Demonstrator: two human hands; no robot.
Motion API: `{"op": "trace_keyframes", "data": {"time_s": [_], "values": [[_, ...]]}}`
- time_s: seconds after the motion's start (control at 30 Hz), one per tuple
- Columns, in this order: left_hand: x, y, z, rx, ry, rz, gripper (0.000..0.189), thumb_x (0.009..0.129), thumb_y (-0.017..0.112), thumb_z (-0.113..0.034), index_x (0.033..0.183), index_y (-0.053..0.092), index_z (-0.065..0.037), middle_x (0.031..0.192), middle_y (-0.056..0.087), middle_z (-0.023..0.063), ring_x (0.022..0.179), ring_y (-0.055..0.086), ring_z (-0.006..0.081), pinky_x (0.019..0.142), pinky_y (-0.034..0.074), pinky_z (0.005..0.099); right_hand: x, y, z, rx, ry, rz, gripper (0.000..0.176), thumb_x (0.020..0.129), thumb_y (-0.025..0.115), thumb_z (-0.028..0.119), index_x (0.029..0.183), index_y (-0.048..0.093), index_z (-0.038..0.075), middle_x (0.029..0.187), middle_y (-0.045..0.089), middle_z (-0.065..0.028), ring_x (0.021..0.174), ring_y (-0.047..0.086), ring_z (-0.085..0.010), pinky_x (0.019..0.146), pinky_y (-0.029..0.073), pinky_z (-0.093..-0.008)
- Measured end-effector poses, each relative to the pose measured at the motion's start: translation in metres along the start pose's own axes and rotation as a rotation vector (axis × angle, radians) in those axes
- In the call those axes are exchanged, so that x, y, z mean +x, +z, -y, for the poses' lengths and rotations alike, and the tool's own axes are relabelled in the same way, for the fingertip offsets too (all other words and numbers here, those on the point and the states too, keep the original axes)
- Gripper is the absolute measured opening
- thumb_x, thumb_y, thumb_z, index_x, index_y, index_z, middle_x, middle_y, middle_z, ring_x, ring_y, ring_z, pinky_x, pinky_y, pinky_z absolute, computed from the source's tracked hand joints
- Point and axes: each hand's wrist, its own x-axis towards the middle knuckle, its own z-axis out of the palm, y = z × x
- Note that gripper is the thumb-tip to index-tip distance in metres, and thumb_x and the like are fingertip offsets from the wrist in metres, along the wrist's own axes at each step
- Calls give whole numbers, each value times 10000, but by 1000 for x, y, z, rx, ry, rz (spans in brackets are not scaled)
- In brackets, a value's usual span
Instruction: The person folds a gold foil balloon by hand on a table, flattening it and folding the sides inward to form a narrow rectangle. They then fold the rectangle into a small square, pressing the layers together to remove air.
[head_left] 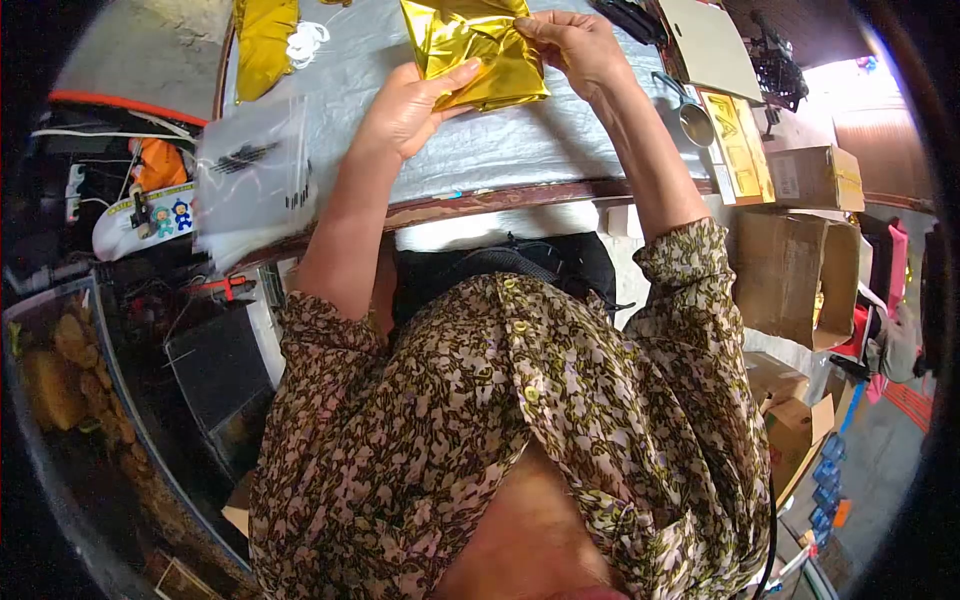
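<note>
A shiny gold foil piece (485, 50) is held above the covered table (480, 160), near the top of the view. My left hand (412, 108) grips its lower left part, with the thumb lying over the front. At its upper right edge, my right hand (582, 48) pinches the foil between thumb and fingers. The foil looks flat and creased, and its top runs out of view. Another gold foil piece (265, 50) lies on the table at the upper left, beside a small bundle of white cord (306, 44).
Clear plastic bags (255, 175) lie over the table's left corner. At the right are a metal strainer (694, 122), a yellow-and-white sheet (735, 150) and a pale board (708, 48). Cardboard boxes (785, 270) stand beyond the table's right side.
</note>
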Motion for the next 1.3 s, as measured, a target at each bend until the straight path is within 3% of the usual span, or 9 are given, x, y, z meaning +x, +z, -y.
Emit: {"op": "trace_keyframes", "data": {"time_s": [0.2,0.27,0.3,0.5,0.7,0.9,1.1,1.2,1.3], "values": [[1,0,3,11,44,-15,332,976,760,-145,1244,679,33,1218,732,120,1088,710,202,987,569,394,5,4,-7,-128,-64,-21,95,913,789,65,926,781,-29,838,761,-92,713,699,-161,675,570,-292],[0,-1,2,26,27,-33,327,977,758,-141,1243,680,32,1218,733,117,1087,710,203,981,570,387,-15,10,7,-196,-38,37,169,949,784,183,997,793,21,868,743,-9,762,629,-85,743,507,-259],[0,-3,2,39,4,-53,322,978,756,-136,1243,681,31,1219,734,113,1085,710,203,974,570,380,-16,11,7,-184,-15,23,149,945,786,157,991,787,15,894,761,-28,771,659,-100,765,541,-262],[2,-18,4,179,46,3,361,971,778,-168,1249,676,39,1233,725,100,1075,688,162,968,540,325,-13,10,-5,-192,-19,16,160,952,779,148,993,769,-6,876,750,-39,739,649,-102,717,533,-241],[9,-26,6,235,53,-219,403,993,763,-277,1224,652,33,1115,728,73,989,678,125,896,541,287,-13,5,6,-241,-16,-3,165,961,770,148,977,762,-16,845,737,-54,715,637,-109,696,526,-245],[13,-16,2,1,70,-81,449,1007,739,-335,1246,627,28,1108,717,81,967,676,134,860,548,295,-12,0,15,-180,-66,-56,126,931,784,95,903,764,-27,800,737,-76,655,638,-130,614,517,-285],[6,-14,-12,126,70,-174,443,967,786,-244,1292,618,6,1126,727,72,1010,684,142,879,548,297,-13,0,9,-144,-170,-67,143,940,785,126,939,770,-17,820,741,-51,681,650,-119,636,518,-267],[12,-16,-20,256,69,-101,402,950,792,-173,1262,636,26,1137,731,75,1039,692,143,889,548,287,-15,7,3,-4,-122,-99,196,999,732,180,1116,754,24,984,741,-19,831,652,-109,773,545,-288],[16,-15,-34,405,338,-152,309,933,780,-124,1196,678,2,1127,744,65,1008,697,126,881,552,287,-13,12,-9,171,-123,-38,223,1016,708,172,1173,737,16,1012,739,-14,868,665,-102,793,542,-274]]}}
